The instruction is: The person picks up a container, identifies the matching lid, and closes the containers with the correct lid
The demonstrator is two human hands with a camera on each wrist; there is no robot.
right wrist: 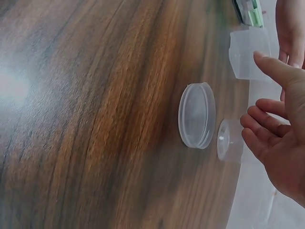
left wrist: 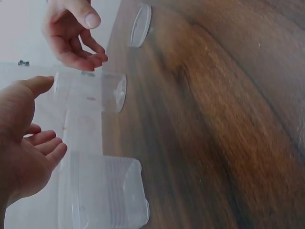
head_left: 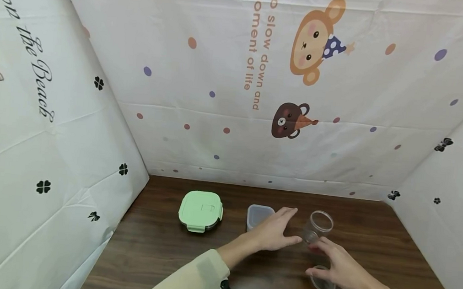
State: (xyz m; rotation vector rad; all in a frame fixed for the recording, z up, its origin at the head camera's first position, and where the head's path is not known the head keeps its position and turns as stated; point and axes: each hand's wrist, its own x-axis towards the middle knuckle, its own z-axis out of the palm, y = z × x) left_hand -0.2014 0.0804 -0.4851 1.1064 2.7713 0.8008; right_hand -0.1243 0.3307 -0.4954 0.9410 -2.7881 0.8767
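A clear round plastic jar [head_left: 320,222] stands uncapped on the brown table, its rim facing up. Closer to the front lies its round clear lid [head_left: 324,285], partly covered by my right hand [head_left: 342,266] in the head view; the right wrist view shows the whole lid [right wrist: 196,116]. My right hand is just in front of the jar, fingers loosely bent and holding nothing. To the jar's left is my left hand [head_left: 271,230], thumb spread from the fingers, also with nothing in it. It hides part of a lidded translucent square container [head_left: 257,215], seen more fully in the left wrist view [left wrist: 112,191].
A light green lunch box [head_left: 200,209] with clip fastenings sits farther left on the wooden table [head_left: 149,238]. White printed cloth [head_left: 229,71] stands as walls at the back and both sides.
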